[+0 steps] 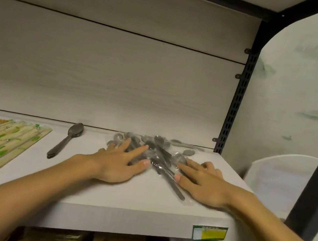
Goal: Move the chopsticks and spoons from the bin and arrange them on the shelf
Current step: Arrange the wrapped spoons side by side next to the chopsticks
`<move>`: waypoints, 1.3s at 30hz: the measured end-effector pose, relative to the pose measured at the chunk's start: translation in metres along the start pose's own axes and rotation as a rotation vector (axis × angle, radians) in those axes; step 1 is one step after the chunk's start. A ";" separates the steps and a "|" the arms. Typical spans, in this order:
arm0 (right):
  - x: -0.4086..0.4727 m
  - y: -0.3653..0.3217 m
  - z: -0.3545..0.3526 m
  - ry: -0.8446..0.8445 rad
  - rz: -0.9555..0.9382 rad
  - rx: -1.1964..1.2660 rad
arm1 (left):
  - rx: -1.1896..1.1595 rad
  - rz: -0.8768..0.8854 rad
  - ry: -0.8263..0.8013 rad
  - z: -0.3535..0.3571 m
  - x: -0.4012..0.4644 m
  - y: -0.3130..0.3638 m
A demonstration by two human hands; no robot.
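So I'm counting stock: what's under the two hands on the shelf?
A pile of plastic-wrapped spoons lies under the left hand and right hand; the covered ones can't be counted.

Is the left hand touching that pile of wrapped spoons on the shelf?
Touching. The head view shows the left hand with its straight fingers lying flat on the pile of wrapped spoons.
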State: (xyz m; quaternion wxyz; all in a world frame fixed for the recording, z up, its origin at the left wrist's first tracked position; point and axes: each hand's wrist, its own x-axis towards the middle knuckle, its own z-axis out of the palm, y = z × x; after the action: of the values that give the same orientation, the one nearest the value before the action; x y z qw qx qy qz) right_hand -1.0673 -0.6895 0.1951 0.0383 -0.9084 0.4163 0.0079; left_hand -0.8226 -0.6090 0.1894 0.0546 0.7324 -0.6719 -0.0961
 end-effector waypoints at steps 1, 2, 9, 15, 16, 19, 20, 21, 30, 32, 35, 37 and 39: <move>0.005 -0.003 0.004 -0.008 -0.007 0.001 | 0.007 -0.014 -0.010 0.001 0.003 0.003; 0.010 -0.004 0.007 -0.009 -0.004 0.006 | 0.016 -0.022 -0.016 0.002 0.004 0.006; 0.039 -0.014 0.010 0.069 -0.210 0.015 | -0.078 0.043 0.068 -0.001 -0.014 0.000; 0.044 -0.022 0.007 -0.022 -0.252 0.089 | -0.086 -0.013 0.042 -0.009 -0.033 -0.022; 0.042 -0.023 0.007 -0.026 -0.245 0.112 | -0.080 -0.015 0.037 -0.010 -0.035 -0.024; 0.039 -0.030 0.004 -0.044 -0.219 0.114 | -0.098 -0.002 0.032 -0.013 -0.036 -0.028; 0.041 -0.034 0.003 -0.065 -0.199 0.108 | -0.106 0.002 0.032 -0.013 -0.035 -0.029; 0.043 -0.038 0.001 -0.096 -0.171 0.107 | -0.115 0.005 0.033 -0.013 -0.033 -0.029; 0.070 -0.081 -0.004 -0.153 -0.171 0.137 | -0.081 0.039 0.049 -0.012 -0.012 -0.034; 0.072 -0.072 -0.008 -0.071 -0.257 0.225 | -0.016 0.034 0.050 -0.013 -0.007 -0.040; 0.065 -0.055 -0.019 0.255 -0.283 0.309 | 0.039 0.046 0.060 -0.012 -0.002 -0.042; 0.067 -0.042 -0.027 0.470 -0.226 0.307 | 0.009 0.065 0.086 -0.012 0.000 -0.040; 0.073 -0.032 -0.032 0.580 -0.126 0.330 | 0.006 0.076 0.105 -0.014 0.000 -0.037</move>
State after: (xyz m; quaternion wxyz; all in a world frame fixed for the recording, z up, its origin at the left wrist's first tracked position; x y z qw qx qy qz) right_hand -0.9958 -0.7268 0.2259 0.0650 -0.8782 0.3488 -0.3208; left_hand -0.7836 -0.6062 0.1951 0.0913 0.7105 -0.6956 -0.0535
